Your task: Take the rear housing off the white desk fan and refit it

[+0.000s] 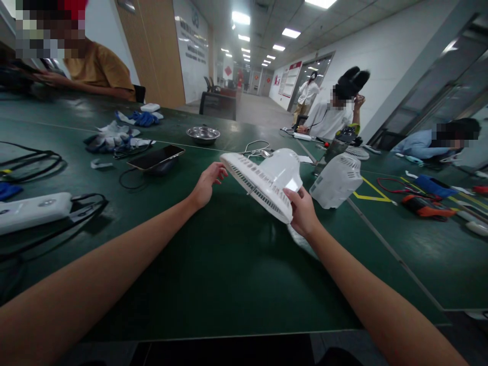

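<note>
A white plastic fan cover, with a slotted round rim and a domed middle, is held tilted above the green table. My right hand grips its right end, thumb on the near side. By the left end of the rim is my left hand, fingers loosely bent and apart; whether a fingertip touches the rim I cannot tell. Just right of the cover stands a white vented housing. Under my right wrist lies a pale curved piece, partly hidden by the arm.
A steel bowl, a phone, gloves and a power strip with black cables lie to the left and back. An orange multimeter is on the right. Several people are around the table and beyond.
</note>
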A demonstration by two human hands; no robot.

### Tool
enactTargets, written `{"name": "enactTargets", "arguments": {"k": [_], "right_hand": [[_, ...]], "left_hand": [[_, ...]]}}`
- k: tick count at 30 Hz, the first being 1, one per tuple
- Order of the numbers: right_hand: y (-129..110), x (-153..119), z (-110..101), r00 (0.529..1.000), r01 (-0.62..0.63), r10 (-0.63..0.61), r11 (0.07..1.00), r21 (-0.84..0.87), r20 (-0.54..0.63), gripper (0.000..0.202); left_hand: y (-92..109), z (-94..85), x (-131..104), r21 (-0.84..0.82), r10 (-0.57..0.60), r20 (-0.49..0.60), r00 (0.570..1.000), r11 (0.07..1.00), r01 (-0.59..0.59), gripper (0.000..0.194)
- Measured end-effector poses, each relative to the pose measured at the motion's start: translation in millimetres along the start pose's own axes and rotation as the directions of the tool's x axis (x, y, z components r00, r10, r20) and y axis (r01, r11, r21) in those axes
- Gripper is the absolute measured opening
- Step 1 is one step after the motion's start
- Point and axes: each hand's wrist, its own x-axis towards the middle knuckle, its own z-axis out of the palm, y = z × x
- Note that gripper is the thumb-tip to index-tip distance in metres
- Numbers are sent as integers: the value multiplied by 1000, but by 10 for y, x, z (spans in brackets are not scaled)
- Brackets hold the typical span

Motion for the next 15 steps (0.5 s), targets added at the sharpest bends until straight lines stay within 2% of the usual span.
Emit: {"name": "enactTargets", "arguments": {"k": [2,5,7,9,15], "right_hand": [[25,-29,60,984,-153,145,985,76,101,44],[56,-59,139,926,-311,274,944,112,261,40],[64,-51,163,912,-326,278,938,120,300,40],[62,-28,160,917,-312,265,942,123,299,40],[65,-15,119,921,-307,265,945,110,285,32]], "left_hand": [[-28,46,3,-88,-24,78,997,996,31,54],[-67,123,-11,-297,-123,124,985,942,155,45],[-73,160,-23,-352,-200,100,975,909,223,39],[-62,180,-30,-333,-240,79,967,908,253,35],[-10,188,-41,-186,-213,43,976,958,217,34]]}}
